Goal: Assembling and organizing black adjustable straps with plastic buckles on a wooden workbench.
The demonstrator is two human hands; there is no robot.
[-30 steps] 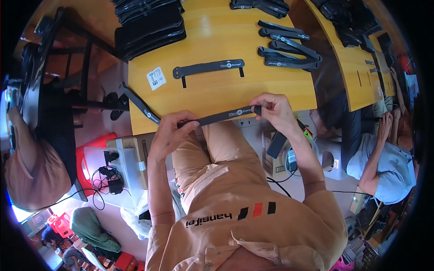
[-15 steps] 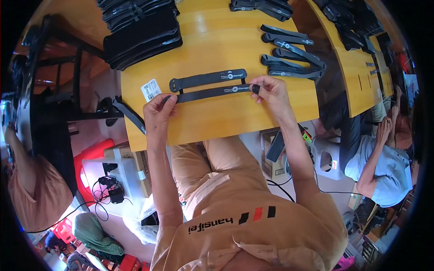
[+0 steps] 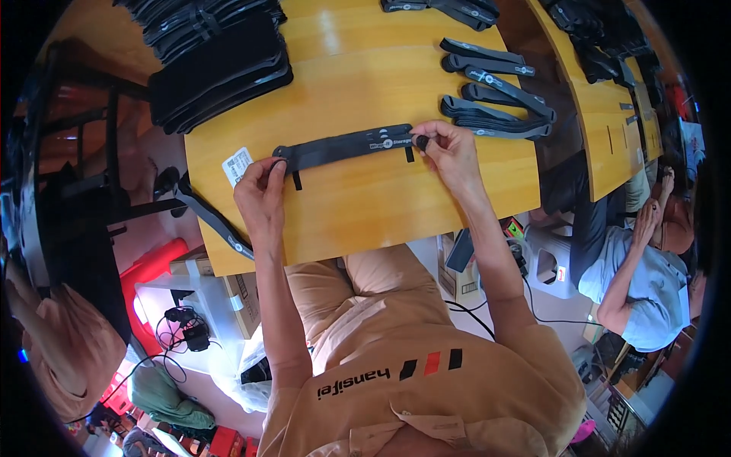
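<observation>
A dark grey strap point(image 3: 335, 154) with white print is held stretched across the yellow table between my two hands. My left hand point(image 3: 259, 194) pinches its left end, while my right hand point(image 3: 451, 156) pinches the right end, where a small black roll or fold shows at the fingertips. This strap now lies over, or just above, a second grey strap point(image 3: 398, 129), of which only the far edge and ends show. Two short black strips point(image 3: 298, 180) stick out toward me from under the straps. Whether the held strap touches the lower one, I cannot tell.
Stacks of black folded pieces point(image 3: 221, 72) stand at the table's far left. Several grey straps point(image 3: 499, 114) lie at the right. A white label point(image 3: 237, 166) is beside my left hand, and a loose strap point(image 3: 215, 221) hangs at the left edge. Another person point(image 3: 640, 282) sits at the right.
Both hands have moved the held strap away from me, onto or over the strap behind it. The gap between the two straps has closed. The black strips now show on the near side.
</observation>
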